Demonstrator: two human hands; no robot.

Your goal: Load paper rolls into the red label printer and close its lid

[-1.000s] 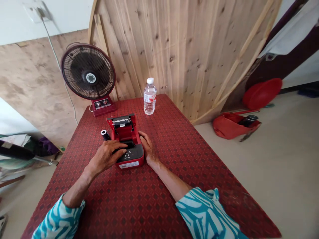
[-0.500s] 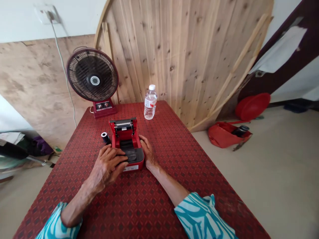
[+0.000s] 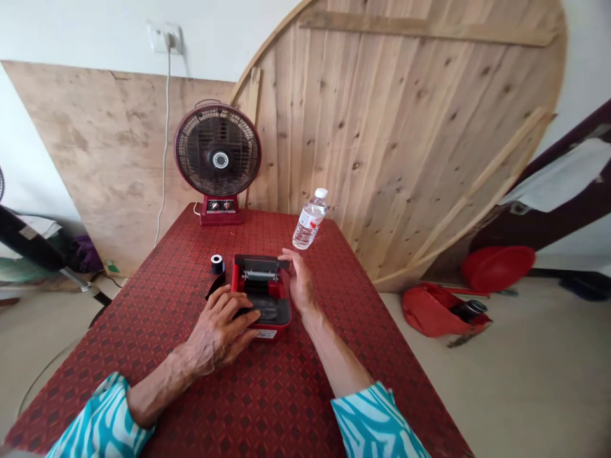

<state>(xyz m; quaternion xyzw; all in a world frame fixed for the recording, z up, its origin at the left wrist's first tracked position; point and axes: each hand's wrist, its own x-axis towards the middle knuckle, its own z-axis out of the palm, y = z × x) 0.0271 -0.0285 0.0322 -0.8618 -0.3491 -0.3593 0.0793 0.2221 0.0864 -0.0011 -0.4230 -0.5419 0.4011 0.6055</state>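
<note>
A small red and black printer (image 3: 288, 310) sits on the table with its hinged lid (image 3: 260, 262) partly raised, tilted forward over the inner bay. My left hand (image 3: 217, 327) grips its front left corner, fingers lying over the dark front cover. At the lid's right corner is my right hand (image 3: 300, 280), its fingertips on the edge and the palm alongside the body. Just left of the printer stands a black roll with a white core (image 3: 216, 263), and a dark strip beside it runs down toward my left fingers.
A clear water bottle (image 3: 310, 219) and a dark red fan (image 3: 218, 159) stand toward the back of the patterned red table (image 3: 286, 407). Behind them leans a large round wooden board (image 3: 382, 127). A red bag (image 3: 427, 312) lies on the floor at right.
My right hand has moved from the printer's right side up to the lid's corner. The lid has tipped forward and lower. My left hand stays on the front corner; the camera view has shifted.
</note>
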